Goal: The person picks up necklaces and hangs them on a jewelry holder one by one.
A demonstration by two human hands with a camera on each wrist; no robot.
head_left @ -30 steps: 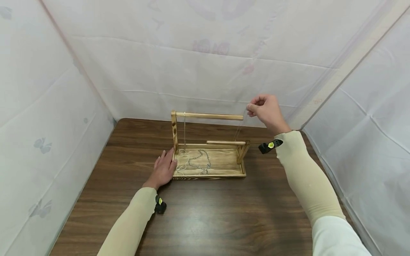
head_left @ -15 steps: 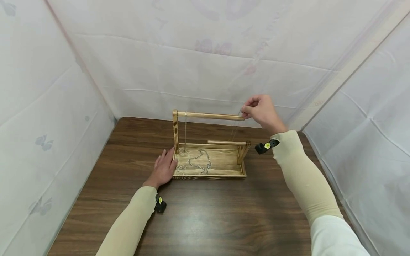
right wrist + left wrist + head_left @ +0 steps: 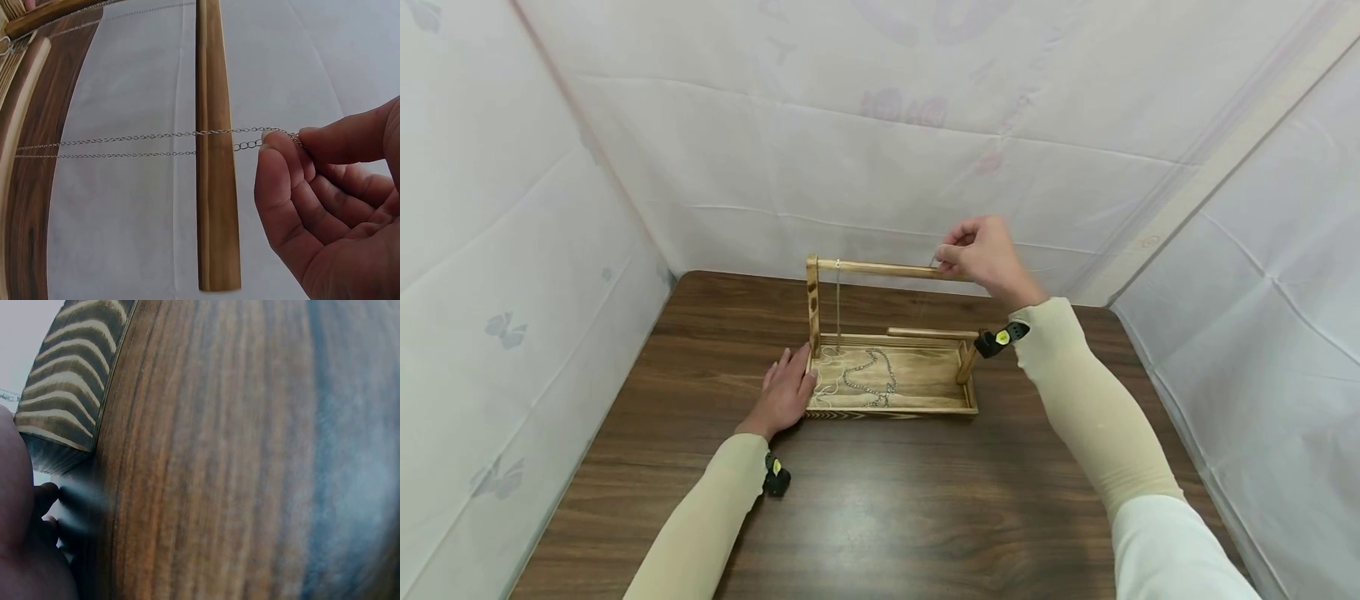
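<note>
Bracing the wooden stand (image 3: 891, 392) at its near-left corner, left hand (image 3: 784, 397) lies flat w/ straight fingers, gripping nothing. Further back, right hand (image 3: 981, 254) pinches a thin silver chain (image 3: 156, 134) betw. thumb & forefinger, draped across the top rod (image 3: 887, 269); both strands run past the bar. Step in hand looks like hanging it on the rod; next move prob. needs a gentle let-go so it settles w/o sliding off. More chains (image 3: 868, 379) lie in the tray. Dark wood table (image 3: 887, 508), white sheet walls (image 3: 550, 208) beyond.
</note>
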